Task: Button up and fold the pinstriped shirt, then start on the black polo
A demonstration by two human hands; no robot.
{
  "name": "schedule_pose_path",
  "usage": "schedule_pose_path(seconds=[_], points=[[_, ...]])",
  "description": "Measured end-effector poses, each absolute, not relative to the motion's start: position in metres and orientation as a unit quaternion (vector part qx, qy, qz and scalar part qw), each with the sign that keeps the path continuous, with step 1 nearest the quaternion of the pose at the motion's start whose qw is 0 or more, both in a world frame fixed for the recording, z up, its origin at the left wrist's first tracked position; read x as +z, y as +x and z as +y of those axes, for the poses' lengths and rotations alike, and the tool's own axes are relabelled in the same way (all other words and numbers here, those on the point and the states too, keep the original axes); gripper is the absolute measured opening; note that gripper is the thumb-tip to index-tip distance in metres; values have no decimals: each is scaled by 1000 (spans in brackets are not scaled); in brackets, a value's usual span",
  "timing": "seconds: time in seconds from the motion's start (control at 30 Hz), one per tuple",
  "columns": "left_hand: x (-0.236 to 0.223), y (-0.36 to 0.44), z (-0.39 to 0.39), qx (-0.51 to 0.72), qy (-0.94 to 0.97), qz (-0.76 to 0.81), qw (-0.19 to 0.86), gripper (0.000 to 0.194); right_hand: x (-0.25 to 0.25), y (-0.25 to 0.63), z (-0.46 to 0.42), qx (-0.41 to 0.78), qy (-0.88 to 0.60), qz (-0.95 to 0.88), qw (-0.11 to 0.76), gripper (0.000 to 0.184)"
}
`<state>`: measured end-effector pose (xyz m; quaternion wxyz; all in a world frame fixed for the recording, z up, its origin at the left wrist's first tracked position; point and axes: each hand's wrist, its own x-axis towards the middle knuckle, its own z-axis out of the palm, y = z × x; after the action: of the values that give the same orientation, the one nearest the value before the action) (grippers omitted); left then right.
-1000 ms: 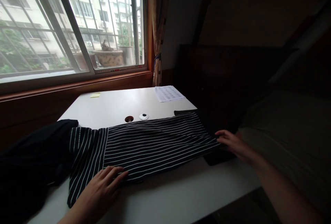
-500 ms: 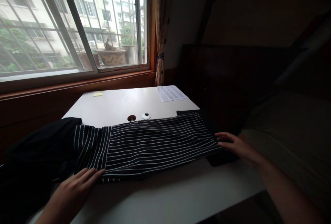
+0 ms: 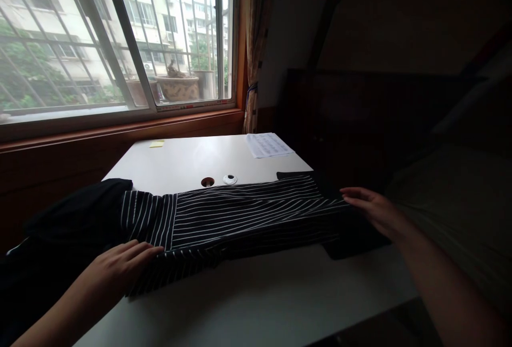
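Observation:
A black garment with white stripes lies lengthwise across a white table. Its near edge is lifted between my two hands, and the darker underside shows beneath that edge. At the left end, my left hand is closed on the edge, by a section where the stripes run the other way. My right hand pinches the edge at the right end, slightly above the tabletop. Beneath the right end lies a plain black cloth part; I cannot tell whether it belongs to the same garment.
Dark fabric is heaped at the table's left. Printed sheets and a yellow sticky note rest at the far side of the white table. Near the garment are a cable hole and its white cover. A window stands behind.
Both hands have raised the garment's near edge and moved it away from me. The stripes on the right now slant into a fold, and more underside shows. The view has shifted slightly.

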<state>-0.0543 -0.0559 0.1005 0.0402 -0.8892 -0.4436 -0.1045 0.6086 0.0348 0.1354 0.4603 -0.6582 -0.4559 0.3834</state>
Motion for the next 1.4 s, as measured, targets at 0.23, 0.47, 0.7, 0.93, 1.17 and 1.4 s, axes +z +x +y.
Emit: schedule_pose_path(seconds=[0.23,0.47,0.7,0.93,1.17,1.4], points=[[71,-48,-63,-80,-896,-436,34,58,138,605,33,434,-635,-410,490,30],[68,-4,-81,-59,-893,-440,72,56,129,614,34,428,-638,-421,483,33],[60,8,-75,-65,-893,-437,86,57,131,614,33,425,-643,-417,482,34],[93,-23,-62,-39,-842,-534,69,59,123,606,44,428,-633,-450,462,32],[187,-18,-2,-17,-809,-572,138,47,137,576,96,389,-612,-467,506,22],[231,-33,-7,-104,-778,-568,248,41,179,571,100,300,-566,-478,600,30]])
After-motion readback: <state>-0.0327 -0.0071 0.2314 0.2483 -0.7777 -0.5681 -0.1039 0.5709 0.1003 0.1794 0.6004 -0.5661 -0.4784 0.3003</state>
